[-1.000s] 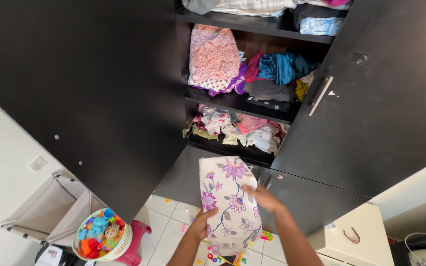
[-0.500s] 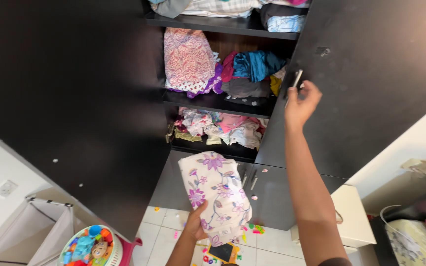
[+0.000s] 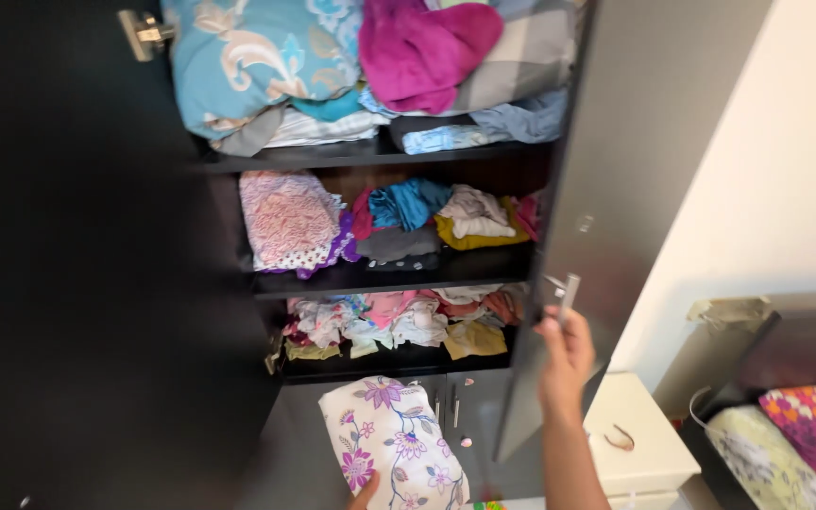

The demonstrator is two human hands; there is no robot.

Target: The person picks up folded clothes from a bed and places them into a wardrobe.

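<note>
A folded white cloth with purple flowers [image 3: 391,446] is held up from below by my left hand [image 3: 364,493], of which only the fingertips show at the bottom edge. My right hand [image 3: 564,348] is closed on the metal handle [image 3: 566,293] of the dark wardrobe's right door [image 3: 625,161], which stands swung open. Inside the wardrobe, shelves [image 3: 380,276] hold piles of folded and crumpled clothes.
The left wardrobe door [image 3: 77,283] stands open at my left. The top shelf holds a blue patterned bundle [image 3: 257,61] and a magenta cloth [image 3: 422,42]. A white bedside cabinet [image 3: 639,439] and a bed with floral bedding [image 3: 795,434] are at the right.
My right hand has pulled the right door wider open, showing more of the shelves. The view has tilted up and right; the floor and toy basket have left the picture.
</note>
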